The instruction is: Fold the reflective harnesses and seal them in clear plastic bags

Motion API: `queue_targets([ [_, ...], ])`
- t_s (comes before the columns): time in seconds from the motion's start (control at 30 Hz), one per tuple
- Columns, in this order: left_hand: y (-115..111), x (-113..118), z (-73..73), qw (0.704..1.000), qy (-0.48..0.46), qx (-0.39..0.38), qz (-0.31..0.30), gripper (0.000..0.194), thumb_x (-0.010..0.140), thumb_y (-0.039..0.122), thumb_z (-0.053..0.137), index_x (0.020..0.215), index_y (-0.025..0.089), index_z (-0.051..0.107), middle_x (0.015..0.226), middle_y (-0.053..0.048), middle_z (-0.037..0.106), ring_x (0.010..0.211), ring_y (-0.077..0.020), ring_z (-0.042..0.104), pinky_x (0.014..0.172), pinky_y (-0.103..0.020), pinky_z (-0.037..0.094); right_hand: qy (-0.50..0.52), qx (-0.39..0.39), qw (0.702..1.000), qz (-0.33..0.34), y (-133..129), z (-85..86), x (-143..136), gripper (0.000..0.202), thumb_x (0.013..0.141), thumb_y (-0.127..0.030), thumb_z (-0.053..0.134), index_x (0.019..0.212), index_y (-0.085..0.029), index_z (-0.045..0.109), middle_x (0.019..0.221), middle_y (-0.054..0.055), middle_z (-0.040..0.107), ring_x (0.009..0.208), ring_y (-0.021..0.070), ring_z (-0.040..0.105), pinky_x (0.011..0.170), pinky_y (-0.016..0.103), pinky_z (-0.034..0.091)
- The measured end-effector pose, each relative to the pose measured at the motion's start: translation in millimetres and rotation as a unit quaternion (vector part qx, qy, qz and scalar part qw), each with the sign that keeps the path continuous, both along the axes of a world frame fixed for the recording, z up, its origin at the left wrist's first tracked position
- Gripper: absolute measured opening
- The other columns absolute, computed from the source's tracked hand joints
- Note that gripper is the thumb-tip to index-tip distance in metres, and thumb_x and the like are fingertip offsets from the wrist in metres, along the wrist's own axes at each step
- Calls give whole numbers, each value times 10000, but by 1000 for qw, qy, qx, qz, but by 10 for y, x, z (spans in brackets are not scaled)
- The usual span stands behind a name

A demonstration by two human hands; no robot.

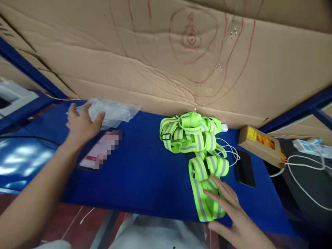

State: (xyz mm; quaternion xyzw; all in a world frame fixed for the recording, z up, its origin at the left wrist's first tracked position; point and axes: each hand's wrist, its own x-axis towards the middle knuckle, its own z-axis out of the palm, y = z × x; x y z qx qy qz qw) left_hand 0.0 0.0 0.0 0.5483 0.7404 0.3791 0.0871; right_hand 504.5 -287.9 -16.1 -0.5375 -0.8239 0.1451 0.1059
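Note:
My left hand is over the clear plastic bags at the back left, its fingers spread. Whether it touches the plastic, I cannot tell. Just below it lies a phone with its screen lit. On the right, my right hand has its fingers stretched out at a loose bundle of neon-yellow reflective straps near the front edge; the fingertips overlap the bundle without closing on it. Behind that sits a larger heap of the same reflective straps, with a black buckle showing.
A dark phone lies on the blue table at the right, beside a white cable. A cardboard box with a window stands behind it. A cardboard wall with red drawn lines closes off the back.

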Motion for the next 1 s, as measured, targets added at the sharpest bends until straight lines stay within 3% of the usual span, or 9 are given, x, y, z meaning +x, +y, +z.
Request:
queue_targets([
  [0.1, -525, 648, 68, 977, 93, 90, -170, 504, 944, 412, 623, 1370, 149, 563, 1476, -173, 547, 1426, -361, 460, 1196, -581, 348, 11, 23, 994, -105, 19, -50, -200, 559, 1039, -408, 534, 1585, -366, 422, 1670, 79, 406, 1463, 369, 513, 1047, 601, 595],
  [0.17, -903, 1197, 42, 928, 61, 86, -358, 385, 999, 368, 567, 1355, 223, 579, 1332, -112, 670, 1231, -280, 635, 1096, -477, 486, 1, 37, 991, -126, 48, -70, -386, 533, 1053, -401, 507, 1576, -326, 438, 1619, 108, 479, 1417, 376, 562, 1040, 638, 586],
  [0.27, -1283, 1915, -92, 793, 102, 38, -599, 615, 943, 375, 670, 1516, 270, 472, 1522, -130, 558, 1375, -335, 552, 1141, -520, 460, -6, -3, 999, -39, 63, 6, -614, 519, 1049, -434, 527, 1553, -327, 466, 1628, 71, 475, 1438, 339, 547, 1037, 549, 617],
  [0.37, -1292, 2262, -245, 718, 162, 19, -677, 812, 858, 433, 792, 1553, 203, 441, 1589, -198, 465, 1434, -419, 478, 1137, -578, 459, -5, -41, 999, 20, 77, 134, -681, 475, 1059, -426, 519, 1527, -351, 487, 1599, 15, 518, 1425, 285, 560, 1041, 489, 622],
  [0.47, -1113, 2284, -307, 709, 154, -5, -688, 809, 866, 492, 786, 1538, 180, 462, 1536, -209, 509, 1412, -399, 505, 1154, -561, 453, -9, 11, 1000, -21, 137, 171, -578, 433, 1071, -352, 503, 1502, -310, 508, 1574, 51, 541, 1445, 300, 527, 1106, 577, 545],
  [0.57, -1021, 2209, -287, 732, 82, -26, -675, 655, 915, 426, 734, 1497, 218, 517, 1459, -169, 581, 1358, -356, 557, 1137, -533, 464, -8, 51, 998, -46, 242, 126, -380, 472, 1056, -368, 541, 1521, -315, 479, 1635, 73, 461, 1517, 336, 428, 1161, 659, 444],
  [0.73, -1091, 2162, -248, 759, -189, -191, -593, 500, 957, 501, 659, 1370, 221, 626, 1314, -109, 702, 1139, -282, 683, 960, -404, 544, 80, -38, 996, -19, 558, 44, -116, 738, 1008, -487, 606, 1643, -373, 248, 1712, 63, 328, 1592, 326, 297, 1227, 618, 387],
  [0.87, -1087, 2168, -221, 707, -441, -317, -453, 471, 886, 557, 726, 1156, 172, 712, 1004, -72, 765, 829, -212, 694, 694, -291, 527, 167, -34, 985, -12, 883, 26, -173, 816, 971, -461, 678, 1641, -363, 224, 1672, 84, 393, 1521, 287, 432, 1229, 521, 418],
  [1.0, -1025, 2137, -118, 609, -613, -350, -361, 383, 853, 488, 775, 1083, 184, 731, 936, -40, 772, 814, -191, 705, 723, -280, 546, 165, -6, 986, 33, 1127, 172, -370, 721, 975, -342, 665, 1599, -317, 305, 1631, 105, 441, 1513, 288, 438, 1226, 510, 407],
])
